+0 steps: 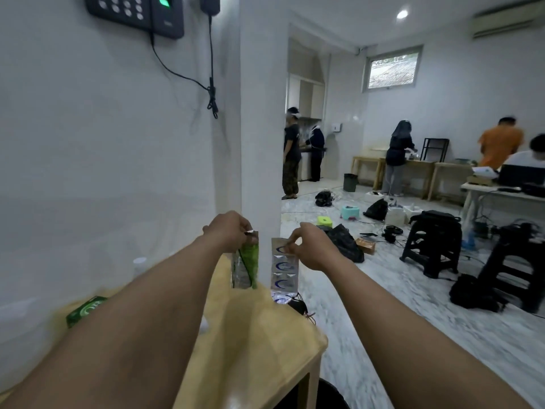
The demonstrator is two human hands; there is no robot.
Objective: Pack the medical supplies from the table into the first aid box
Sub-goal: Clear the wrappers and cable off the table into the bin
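My left hand [231, 231] pinches the top of a green and silver blister strip [245, 267], which hangs down above the wooden table [265, 343]. Beside it, my right hand [309, 246] holds the top edge of a silver blister strip with blue marks [283, 268], also hanging. A green box [85, 309] lies on the table at the left, partly behind my left forearm. A small clear bottle with a white cap [139, 265] stands near the wall, blurred. No first aid box shows in this view.
A white wall [103, 172] runs close on the left, with a keypad device and cable high up. A black item with wires [298, 305] lies at the table's far corner. Beyond are black stools [432, 243], bags on the floor and several people at benches.
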